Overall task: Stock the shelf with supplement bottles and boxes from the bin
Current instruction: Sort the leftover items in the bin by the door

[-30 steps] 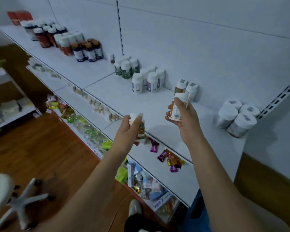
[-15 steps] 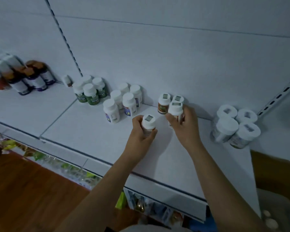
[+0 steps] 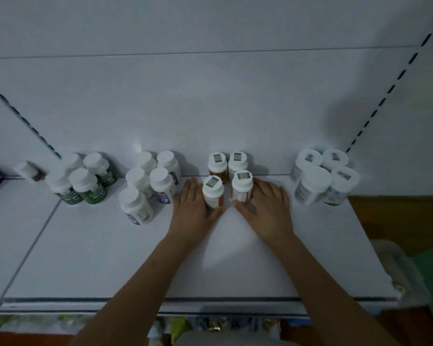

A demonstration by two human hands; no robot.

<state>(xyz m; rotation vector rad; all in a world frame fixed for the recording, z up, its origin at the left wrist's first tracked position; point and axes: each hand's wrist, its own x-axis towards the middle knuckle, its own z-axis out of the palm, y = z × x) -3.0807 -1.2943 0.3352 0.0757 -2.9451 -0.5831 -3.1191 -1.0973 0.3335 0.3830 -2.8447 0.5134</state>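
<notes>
Two hands now rest low on the white metal shelf (image 3: 90, 258): my left hand (image 3: 194, 211) cups one white-capped orange-labelled bottle (image 3: 212, 192), my right hand (image 3: 268, 208) its twin (image 3: 241, 187). Half a second ago both were still airborne; now they stand just before the back pair (image 3: 227, 164), completing a square.

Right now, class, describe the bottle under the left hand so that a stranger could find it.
On the white shelf, find the middle cluster of four orange-labelled bottles. It is the front-left bottle, gripped by the left hand; the front-right one is in the right hand.

bin (image 3: 398, 268) cut off at right (contents blurred); lower-shelf packets (image 3: 180, 325) perhaps snacks, too dim to tell.
</notes>
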